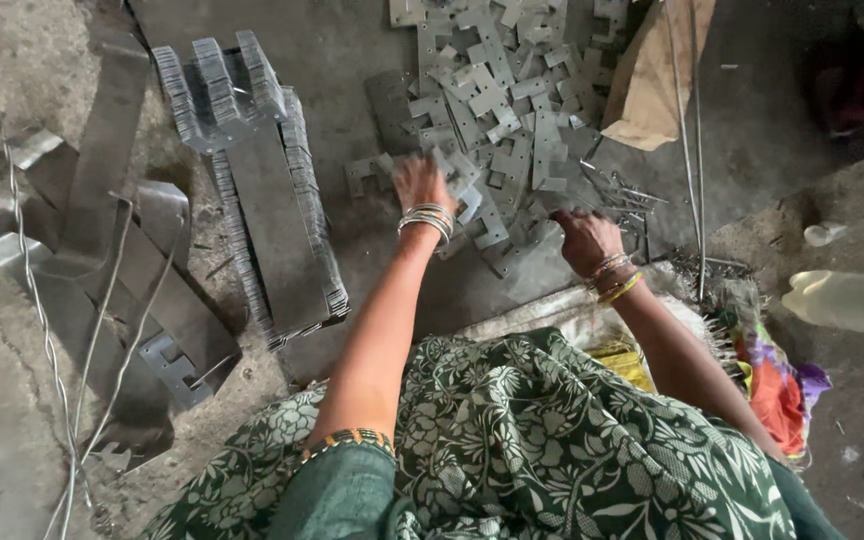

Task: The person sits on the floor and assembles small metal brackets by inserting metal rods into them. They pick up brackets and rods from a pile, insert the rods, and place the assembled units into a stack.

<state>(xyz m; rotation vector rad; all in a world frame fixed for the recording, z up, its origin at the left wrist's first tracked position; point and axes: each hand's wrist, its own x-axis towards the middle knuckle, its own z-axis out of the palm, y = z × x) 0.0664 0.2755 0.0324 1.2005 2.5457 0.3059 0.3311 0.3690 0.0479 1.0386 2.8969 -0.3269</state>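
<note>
Left hand grasps, prob. (blurred), thin stamped steel plates at heap's near edge; right hand clenched just beside heap; plates stiff, light, sharp-edged—grip by flat faces.

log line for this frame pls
left hand: reaching into loose metal stampings, blurred | right hand: resting on pile edge | stacked stampings: left, untouched | surface: floor

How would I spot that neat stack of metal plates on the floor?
Start from the loose pile of plates at the top of the view, beyond the left hand. Look left across the bare floor: the stack stands there alone. Unlike the scattered pile, its plates are packed tightly on edge in long, even rows.
</note>
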